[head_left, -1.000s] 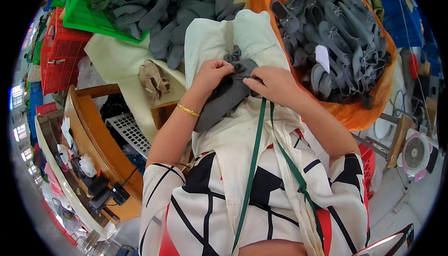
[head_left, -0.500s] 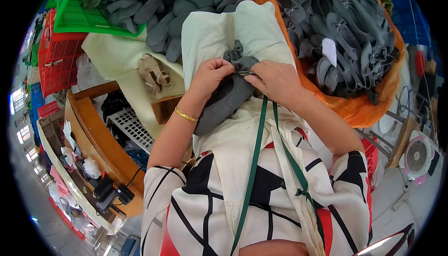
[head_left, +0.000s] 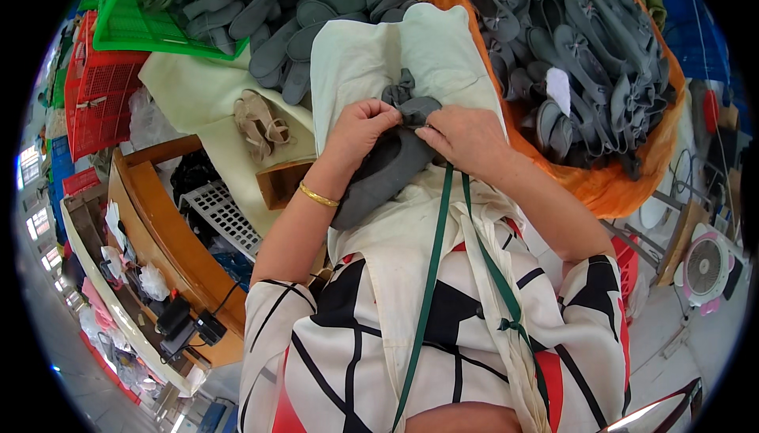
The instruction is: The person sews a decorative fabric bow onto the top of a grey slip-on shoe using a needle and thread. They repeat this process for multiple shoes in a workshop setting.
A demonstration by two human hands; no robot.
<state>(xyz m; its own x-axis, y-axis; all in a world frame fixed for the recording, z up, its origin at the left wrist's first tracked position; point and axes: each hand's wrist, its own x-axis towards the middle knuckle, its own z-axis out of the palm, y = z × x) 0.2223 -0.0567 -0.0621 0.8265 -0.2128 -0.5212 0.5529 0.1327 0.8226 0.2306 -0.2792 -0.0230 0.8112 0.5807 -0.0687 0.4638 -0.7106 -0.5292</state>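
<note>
A dark grey fabric flat shoe (head_left: 379,176) lies on my lap, its heel toward me and its opening facing up. At its far end sits a grey bow (head_left: 401,92). My left hand (head_left: 357,131), with a gold bangle on the wrist, pinches the fabric beside the bow between thumb and finger. From the other side, my right hand (head_left: 472,134) closes on the same end of the shoe with bent fingers. The fingertips nearly meet there, and whether something small is between them is hidden.
An orange sack (head_left: 581,176) of grey shoes stands at the far right. More grey shoes (head_left: 277,46) lie at the far left, partly in a green basket (head_left: 166,42). Beige sandals (head_left: 257,125) rest on pale cloth. A wooden drawer unit (head_left: 170,251) is at left, a fan (head_left: 706,265) at right.
Both hands stay at the far end of the shoe with small finger shifts. A thin shiny thing seen near my right fingertips is now out of sight.
</note>
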